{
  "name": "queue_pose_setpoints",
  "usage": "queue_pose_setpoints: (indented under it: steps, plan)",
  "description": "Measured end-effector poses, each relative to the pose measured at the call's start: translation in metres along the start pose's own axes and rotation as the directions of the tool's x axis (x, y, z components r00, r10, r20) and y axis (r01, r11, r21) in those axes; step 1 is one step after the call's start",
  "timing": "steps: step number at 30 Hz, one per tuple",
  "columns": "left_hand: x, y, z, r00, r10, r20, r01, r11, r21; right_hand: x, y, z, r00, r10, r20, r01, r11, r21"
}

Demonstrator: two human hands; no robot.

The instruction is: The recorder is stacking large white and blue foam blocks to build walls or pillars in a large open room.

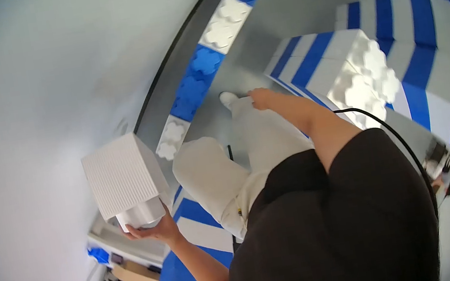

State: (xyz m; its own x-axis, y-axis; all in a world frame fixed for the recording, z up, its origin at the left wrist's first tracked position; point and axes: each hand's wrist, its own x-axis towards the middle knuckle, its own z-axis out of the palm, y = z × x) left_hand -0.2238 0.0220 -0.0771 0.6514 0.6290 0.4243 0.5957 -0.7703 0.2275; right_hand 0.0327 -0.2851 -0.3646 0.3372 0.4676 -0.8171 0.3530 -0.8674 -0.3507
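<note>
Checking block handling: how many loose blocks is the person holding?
1: a white block held up in the left hand. The right hand hangs empty. Others are built into walls.

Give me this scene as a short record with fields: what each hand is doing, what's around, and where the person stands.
left hand: palm up under a large white building block, carrying it from below
block: white, ribbed top face, round stud sockets showing underneath
right hand: empty, hanging low beside the pale trouser leg
footing: grey floor, white shoe set forward
surroundings: row of blue and white studded blocks along the floor's edge; stepped blue and white block wall on the right
cable: black, running over the dark top
</note>
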Motion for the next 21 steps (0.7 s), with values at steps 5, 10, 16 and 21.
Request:
queue_pose_setpoints:
  steps: [5, 10, 16, 21]
  plan:
    - [0.016, 0.035, 0.006, 0.995, 0.084, 0.059, -0.077, 0.99, -0.114, -0.026, 0.006, -0.023, 0.993, 0.069, -0.093, -0.054, 0.987, 0.151]
    - [0.038, 0.047, 0.006, 0.978, 0.153, 0.142, -0.097, 0.935, -0.341, -0.074, 0.003, -0.033, 0.966, 0.158, -0.204, -0.115, 0.971, 0.208]
    - [0.054, 0.05, 0.017, 0.948, 0.302, 0.099, -0.196, 0.802, -0.564, -0.134, 0.016, -0.012, 0.899, 0.308, -0.312, -0.202, 0.923, 0.328]
    - [0.06, 0.038, 0.015, 0.963, 0.254, 0.086, -0.151, 0.779, -0.608, -0.169, 0.023, 0.026, 0.862, 0.372, -0.345, -0.262, 0.908, 0.327]
